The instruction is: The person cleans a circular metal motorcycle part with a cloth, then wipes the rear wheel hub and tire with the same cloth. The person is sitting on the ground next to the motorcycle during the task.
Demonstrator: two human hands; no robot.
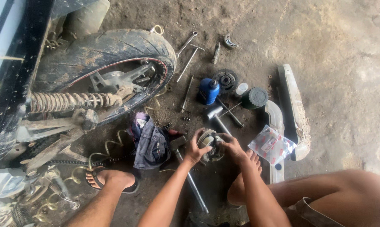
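Head view over a dusty dirt floor strewn with tools beside a motorcycle wheel (110, 63): left hand (195, 148) and right hand (232, 148) clasp a round metal part (210, 145) between them, low above the ground.

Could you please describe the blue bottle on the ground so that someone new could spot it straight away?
Start at the muddy black rear tyre of the motorcycle and look just right of its lower edge, past the long metal wrenches. There stands the small blue plastic bottle, beside a black toothed sprocket. It is the only bright blue thing among the grey tools.
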